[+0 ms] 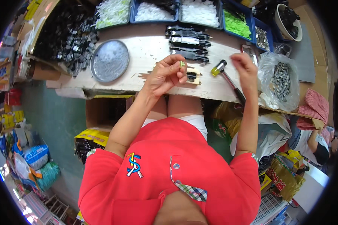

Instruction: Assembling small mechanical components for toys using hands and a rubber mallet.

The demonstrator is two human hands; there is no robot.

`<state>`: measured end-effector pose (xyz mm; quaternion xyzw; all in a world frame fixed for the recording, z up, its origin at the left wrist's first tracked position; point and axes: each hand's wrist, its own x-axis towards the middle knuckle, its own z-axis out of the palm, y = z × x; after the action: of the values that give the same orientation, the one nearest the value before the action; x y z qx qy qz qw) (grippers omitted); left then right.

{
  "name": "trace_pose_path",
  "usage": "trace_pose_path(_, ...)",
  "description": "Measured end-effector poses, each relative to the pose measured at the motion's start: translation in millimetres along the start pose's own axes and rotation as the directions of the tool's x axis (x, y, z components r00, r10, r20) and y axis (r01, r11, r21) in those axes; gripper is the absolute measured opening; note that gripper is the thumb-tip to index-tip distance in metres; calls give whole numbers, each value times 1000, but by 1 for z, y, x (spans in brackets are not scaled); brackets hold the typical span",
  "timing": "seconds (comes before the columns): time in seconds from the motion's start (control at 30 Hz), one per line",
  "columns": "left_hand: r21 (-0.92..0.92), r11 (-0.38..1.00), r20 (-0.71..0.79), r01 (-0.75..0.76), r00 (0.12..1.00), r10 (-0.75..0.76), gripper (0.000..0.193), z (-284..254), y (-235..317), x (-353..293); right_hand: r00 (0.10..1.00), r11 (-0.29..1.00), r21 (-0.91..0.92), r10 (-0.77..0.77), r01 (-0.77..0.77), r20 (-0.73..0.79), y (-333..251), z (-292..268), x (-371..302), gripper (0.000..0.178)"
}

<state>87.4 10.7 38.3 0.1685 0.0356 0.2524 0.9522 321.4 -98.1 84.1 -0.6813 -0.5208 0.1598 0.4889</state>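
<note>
My left hand [164, 77] is raised over the front of the table, thumb and fingers closed on a small light green plastic piece [182, 64]. Just beyond its fingertips, a cream-coloured block with a dark slot [193, 76] lies near the table's front edge. My right hand [246, 71] hovers further right with its fingers bent together; whether anything is in them I cannot make out. Beside it lies a small mallet [218, 68] with a yellow and black head, its handle pointing toward me. Several black elongated parts [187, 44] lie in a column beyond my left hand.
A round grey dish [109, 60] stands at left, near a heap of black pieces [73, 47]. Blue trays of white parts [199, 13] and green parts [236, 24] line the back. At right are a plastic bag of metal pieces [281, 80] and a red cloth [314, 107].
</note>
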Motion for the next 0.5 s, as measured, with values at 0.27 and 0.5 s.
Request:
trace_pose_path(0.27, -45, 998, 73, -47, 996, 50, 16, -3, -4, -34, 890, 955, 209, -277, 212, 363, -67, 78, -10, 13)
trace_pose_path(0.5, 8, 999, 75, -46, 996, 45, 18, -6, -7, -38, 872, 962, 207, -250, 177, 420, -75, 76, -14, 21)
